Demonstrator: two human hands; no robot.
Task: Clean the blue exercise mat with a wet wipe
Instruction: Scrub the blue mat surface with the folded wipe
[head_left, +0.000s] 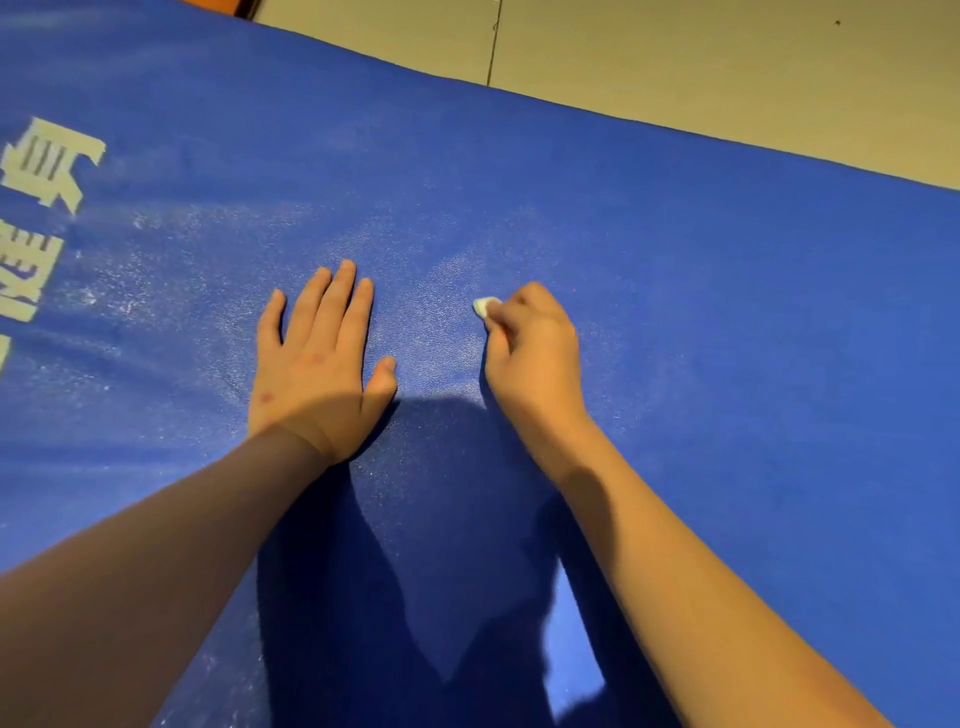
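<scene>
Two bare forearms reach forward over the blue exercise mat (727, 312), their dark shadows falling on the near part of it; the left hand (317, 364) lies palm down on the mat, its fingers straight and close together, the thumb held out to the side; just beside it the right hand (530, 353) is curled, its fingers pinching a small wadded white wet wipe (485, 306) that touches the mat at the fingertips; whitish dusty smears cover the surface around and between the hands; pale printed characters (47, 208) run along the left side; beyond the mat's far edge lies a beige floor (675, 57).
</scene>
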